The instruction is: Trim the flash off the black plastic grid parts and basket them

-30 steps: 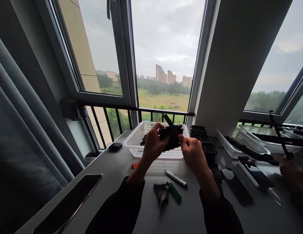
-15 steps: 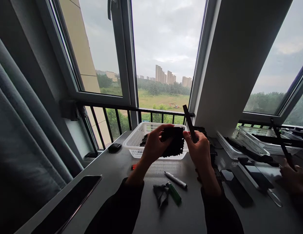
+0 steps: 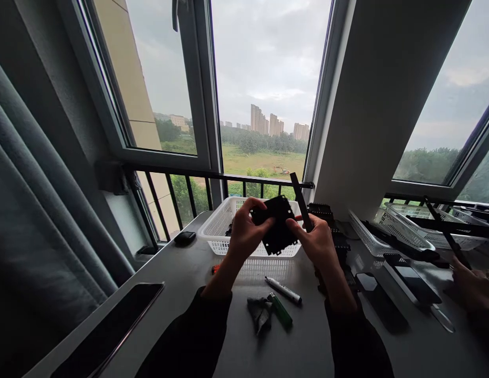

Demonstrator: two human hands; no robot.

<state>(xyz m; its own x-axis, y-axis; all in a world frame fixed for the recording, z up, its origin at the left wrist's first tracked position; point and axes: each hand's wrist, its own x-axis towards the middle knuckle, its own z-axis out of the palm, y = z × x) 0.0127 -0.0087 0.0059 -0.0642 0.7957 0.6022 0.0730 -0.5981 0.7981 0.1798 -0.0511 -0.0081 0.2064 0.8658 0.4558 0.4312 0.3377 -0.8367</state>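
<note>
My left hand point(image 3: 244, 233) is closed on a flat black square part point(image 3: 278, 226), holding it up above the white basket point(image 3: 216, 231). My right hand point(image 3: 317, 241) grips a thin black strip point(image 3: 300, 198) that points up and away, while its thumb touches the square part's right edge. Both hands hover over the grey table point(image 3: 177, 278), just in front of the basket, which holds more black parts.
A marker point(image 3: 284, 290), a green lighter point(image 3: 281, 310) and a dark crumpled cloth point(image 3: 260, 312) lie near my wrists. A phone point(image 3: 110, 328) lies front left. A stack of black parts point(image 3: 339, 241), further white baskets point(image 3: 402, 231) and another person's hand point(image 3: 470, 286) are at the right.
My right hand pulled the black strip off the square part and raised it upright. The square part has since tilted flat toward me, with both hands back together on it.
</note>
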